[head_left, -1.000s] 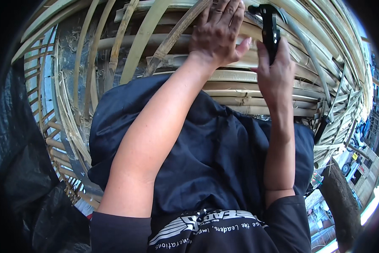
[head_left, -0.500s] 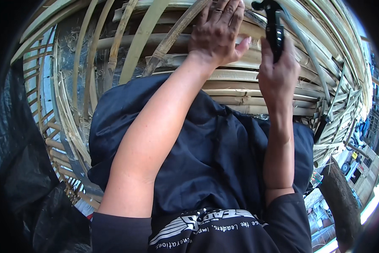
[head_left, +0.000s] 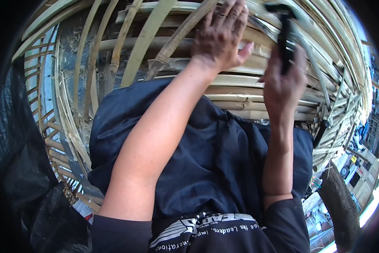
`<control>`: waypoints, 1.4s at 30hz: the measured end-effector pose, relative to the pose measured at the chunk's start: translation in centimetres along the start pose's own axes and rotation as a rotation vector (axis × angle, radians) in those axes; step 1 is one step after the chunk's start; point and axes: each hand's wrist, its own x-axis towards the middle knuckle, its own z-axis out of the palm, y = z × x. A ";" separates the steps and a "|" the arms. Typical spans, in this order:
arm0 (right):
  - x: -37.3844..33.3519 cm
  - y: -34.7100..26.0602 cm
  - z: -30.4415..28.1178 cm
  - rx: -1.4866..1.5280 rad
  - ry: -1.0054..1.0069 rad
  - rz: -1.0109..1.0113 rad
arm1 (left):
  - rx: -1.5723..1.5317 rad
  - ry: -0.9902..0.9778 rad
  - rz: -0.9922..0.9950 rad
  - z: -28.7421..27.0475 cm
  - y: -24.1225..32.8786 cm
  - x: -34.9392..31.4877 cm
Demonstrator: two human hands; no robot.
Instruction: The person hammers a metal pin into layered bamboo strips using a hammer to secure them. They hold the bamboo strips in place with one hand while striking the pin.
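My left hand (head_left: 220,40) lies flat on the split bamboo slats (head_left: 229,90), its fingers stretched away from me and its thumb out to the right. A ring shows on one finger. To its right, my right hand (head_left: 284,86) is closed around the handle of a black hammer (head_left: 286,42). The hammer's head points away from me, above the slats. Motion slightly blurs the hammer and the right fingers. A brown bamboo strip (head_left: 176,38) slants across the slats and runs up to the left hand.
Long bamboo strips (head_left: 145,42) cross the panel on the left. Woven bamboo ends (head_left: 339,111) curve along the right. Black plastic sheeting (head_left: 25,168) hangs at the far left. A thick log (head_left: 339,206) stands at the lower right. Dark cloth (head_left: 206,156) covers my lap.
My right hand and the hammer have shifted to the right and a little toward me. My left hand stays flat on the slats, nearly in place.
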 end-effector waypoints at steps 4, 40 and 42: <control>0.8 0.7 0.2 -0.186 -0.055 -0.119 | -0.003 0.047 0.012 0.2 0.3 0.1; 3.1 -3.6 -11.0 0.722 0.053 0.312 | 0.078 0.025 0.023 -0.3 0.4 0.0; 2.1 -3.3 -12.4 0.733 -0.019 0.483 | 0.030 0.004 0.010 0.1 -0.3 -0.3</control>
